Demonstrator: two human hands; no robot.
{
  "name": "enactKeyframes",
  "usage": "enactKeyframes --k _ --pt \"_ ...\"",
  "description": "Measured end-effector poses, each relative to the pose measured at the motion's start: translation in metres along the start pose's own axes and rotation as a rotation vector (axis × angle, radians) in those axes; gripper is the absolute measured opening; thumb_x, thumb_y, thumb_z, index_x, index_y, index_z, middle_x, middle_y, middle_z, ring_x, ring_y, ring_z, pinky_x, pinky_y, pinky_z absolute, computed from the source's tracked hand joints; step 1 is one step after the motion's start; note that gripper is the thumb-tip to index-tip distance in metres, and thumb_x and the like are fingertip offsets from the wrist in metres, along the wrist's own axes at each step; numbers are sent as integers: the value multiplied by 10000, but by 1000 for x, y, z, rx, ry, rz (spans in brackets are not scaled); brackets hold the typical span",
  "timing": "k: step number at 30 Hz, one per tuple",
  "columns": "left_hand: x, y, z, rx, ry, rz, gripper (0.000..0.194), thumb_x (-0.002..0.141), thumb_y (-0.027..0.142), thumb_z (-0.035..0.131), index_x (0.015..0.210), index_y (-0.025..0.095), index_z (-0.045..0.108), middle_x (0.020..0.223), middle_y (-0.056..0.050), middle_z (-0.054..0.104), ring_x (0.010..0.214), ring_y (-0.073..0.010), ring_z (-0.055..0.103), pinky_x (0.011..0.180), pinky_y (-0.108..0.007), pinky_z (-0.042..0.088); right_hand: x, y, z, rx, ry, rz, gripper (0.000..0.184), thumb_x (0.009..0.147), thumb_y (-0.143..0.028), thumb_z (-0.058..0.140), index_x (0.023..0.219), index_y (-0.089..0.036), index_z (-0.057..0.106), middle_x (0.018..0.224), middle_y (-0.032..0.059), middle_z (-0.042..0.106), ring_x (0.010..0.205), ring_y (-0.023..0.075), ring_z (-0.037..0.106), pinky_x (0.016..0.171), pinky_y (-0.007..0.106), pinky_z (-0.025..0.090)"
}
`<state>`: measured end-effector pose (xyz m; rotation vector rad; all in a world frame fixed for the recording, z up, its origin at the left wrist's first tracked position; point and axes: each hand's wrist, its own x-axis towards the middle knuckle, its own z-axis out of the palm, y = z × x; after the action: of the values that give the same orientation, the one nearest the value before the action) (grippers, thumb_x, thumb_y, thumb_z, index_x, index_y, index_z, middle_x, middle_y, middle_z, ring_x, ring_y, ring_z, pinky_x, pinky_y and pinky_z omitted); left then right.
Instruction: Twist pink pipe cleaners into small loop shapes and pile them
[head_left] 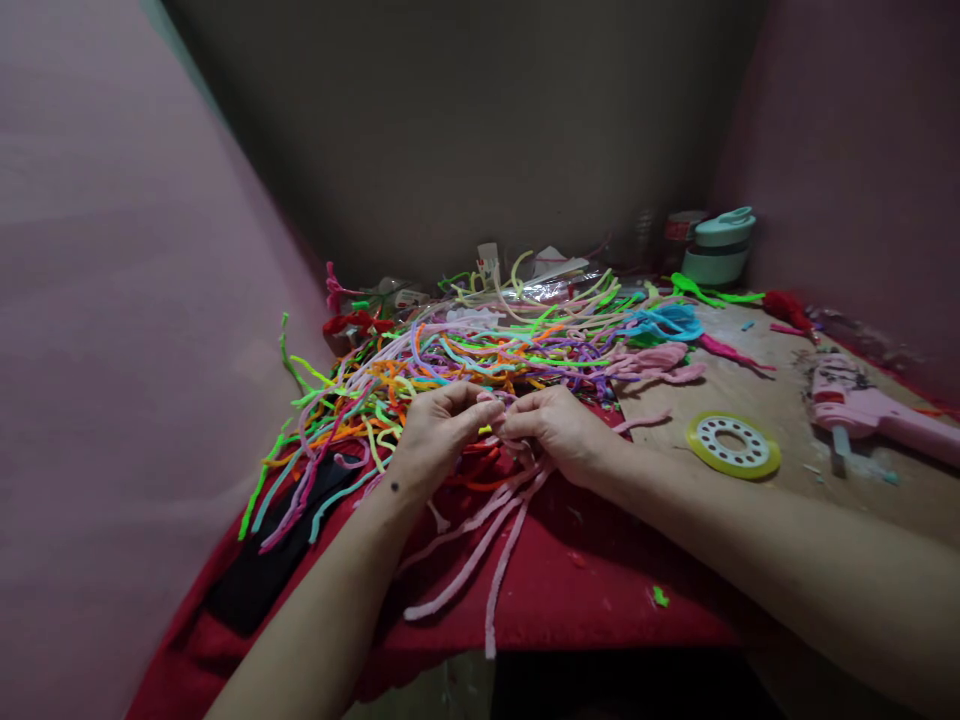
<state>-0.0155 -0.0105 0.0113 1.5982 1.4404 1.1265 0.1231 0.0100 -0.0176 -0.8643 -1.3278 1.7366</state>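
Pink pipe cleaners (504, 555) between both hands over red cloth (600, 590), long ends trailing toward the front edge. Left hand (442, 430): thumb and index pinched together at a pink piece. Right hand (551, 425): thumb and index pinched on same piece, fingertips nearly meeting the left's; other fingers curled. Multicolored pipe cleaner pile (465, 350) just beyond hands; black item (262, 560) partly under it, left side. Yellow tape roll (733, 446) right, on brown board (810, 520); pink glue gun (862, 410) farther right. Mint lidded container (718, 250) at back right.
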Motion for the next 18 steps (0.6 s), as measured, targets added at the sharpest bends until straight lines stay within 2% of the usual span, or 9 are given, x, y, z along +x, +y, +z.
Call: enactKeyframes --k 4,9,14,18 --pt "3 3 -6 -15 -28 -67 242 714 362 619 628 137 602 472 36 479 409 -50 353 408 -177 263 1 -2 -2 33 36 -29 190 610 -180 574 438 -140 503 396 -32 463 349 60 373 396 214 270" --pt "0 3 -6 -3 -197 -104 270 685 370 649 597 138 541 483 42 467 413 -49 377 410 -173 279 3 -3 -3 -8 124 -56 220 620 -223 611 447 -144 499 402 -37 455 373 60 364 415 217 262" --pt "-1 0 0 -59 -138 -33 231 691 323 645 608 143 527 514 45 473 435 -46 392 423 -167 300 2 -5 -1 27 156 -85 252 595 -251 647 441 -143 479 431 -44 455 422 53 358 457 218 263" --pt "1 -6 5 -262 -153 -182 255 713 374 635 654 158 512 464 61 445 346 -35 324 348 -167 241 5 -3 -2 150 237 -104 251 543 -276 712 483 -142 509 440 -67 438 432 48 345 473 221 270"
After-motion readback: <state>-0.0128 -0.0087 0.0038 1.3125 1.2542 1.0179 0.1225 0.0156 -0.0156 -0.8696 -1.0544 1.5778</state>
